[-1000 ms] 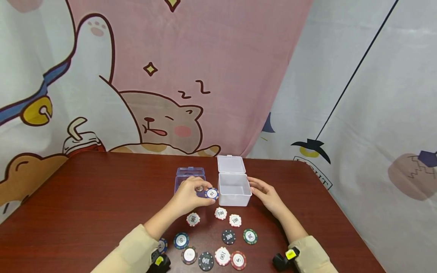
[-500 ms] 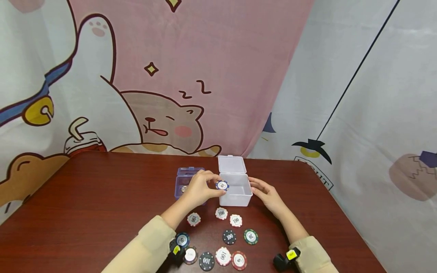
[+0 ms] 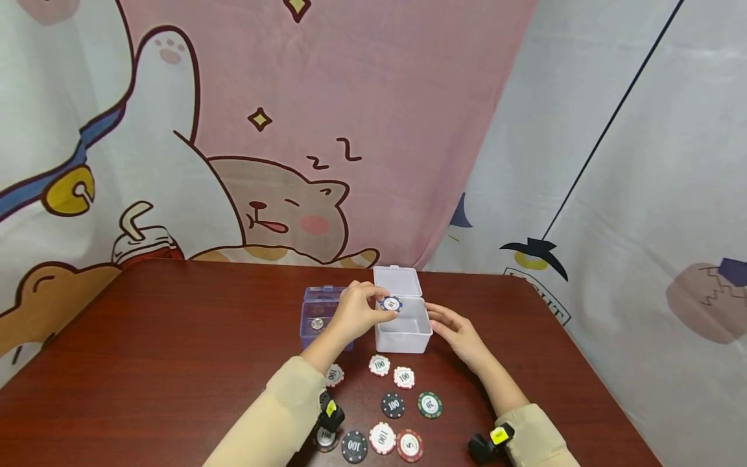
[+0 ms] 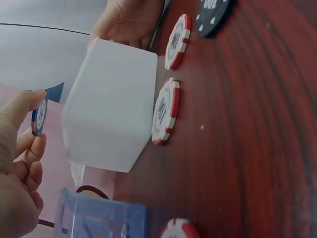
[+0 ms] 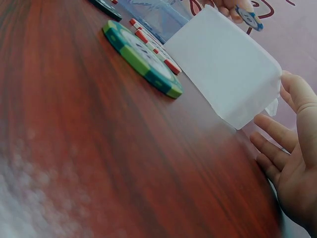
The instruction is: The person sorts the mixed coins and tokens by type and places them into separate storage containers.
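Observation:
My left hand (image 3: 357,310) pinches a blue-edged poker chip (image 3: 391,303) marked 10 between thumb and fingers, above the open white box (image 3: 403,342). In the left wrist view the same chip (image 4: 39,116) stands on edge in the fingertips, beside the white box (image 4: 111,99). My right hand (image 3: 458,331) rests by the box's right side, fingers mostly straight and touching its wall. The right wrist view shows that hand (image 5: 292,144) at the white box (image 5: 225,69). To the left, a clear blue box (image 3: 309,324) stands with its lid up and a silver coin (image 3: 317,323) inside.
Several chips lie on the brown table (image 3: 192,344) in front of the boxes, among them a green chip (image 3: 430,405), a red chip (image 3: 410,445) and a black chip (image 3: 393,405). A printed cloth (image 3: 373,130) hangs behind the table.
My left hand has carried the blue-edged chip rightward and away from me, from beside the white box to above its opening. The right hand stays at the box.

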The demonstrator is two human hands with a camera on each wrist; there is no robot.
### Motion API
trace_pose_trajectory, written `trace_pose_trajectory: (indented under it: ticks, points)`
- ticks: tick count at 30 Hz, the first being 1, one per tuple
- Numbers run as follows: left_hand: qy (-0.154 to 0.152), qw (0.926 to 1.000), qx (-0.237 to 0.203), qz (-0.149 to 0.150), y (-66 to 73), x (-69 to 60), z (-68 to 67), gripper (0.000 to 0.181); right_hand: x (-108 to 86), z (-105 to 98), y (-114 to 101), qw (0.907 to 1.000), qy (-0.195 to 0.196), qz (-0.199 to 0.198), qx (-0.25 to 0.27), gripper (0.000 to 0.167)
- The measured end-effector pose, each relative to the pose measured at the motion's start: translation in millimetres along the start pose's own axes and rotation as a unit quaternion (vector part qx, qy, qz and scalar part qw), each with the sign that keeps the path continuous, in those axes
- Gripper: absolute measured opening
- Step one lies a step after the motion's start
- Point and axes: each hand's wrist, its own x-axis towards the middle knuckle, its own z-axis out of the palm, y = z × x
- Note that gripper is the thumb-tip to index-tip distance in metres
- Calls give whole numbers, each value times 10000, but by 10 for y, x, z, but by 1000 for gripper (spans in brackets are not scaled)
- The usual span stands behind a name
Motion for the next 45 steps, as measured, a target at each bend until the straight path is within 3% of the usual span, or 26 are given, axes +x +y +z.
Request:
trace_pose_trajectory:
  ticks: [9, 14, 21, 37, 45]
  points:
    - [204, 9978, 600, -186, -38, 4, 152, 37, -63, 59, -327, 9998, -23, 200, -63, 43]
    - [214, 9963, 807, -190, -29, -5, 180, 36, -63, 61, -328, 9998, -33, 208, -73, 42]
    - [3, 9935, 1084, -343, -23, -3, 199, 36, -62, 61, -322, 9998, -70, 163, -21, 43]
    - [-112, 9844, 1742, -206, -10, 5, 226, 35, -62, 50, -315, 9997, -37, 235, -94, 42]
    - [-248, 9825, 1840, -172, -10, 7, 205, 37, -65, 55, -318, 9998, -57, 202, -1, 42]
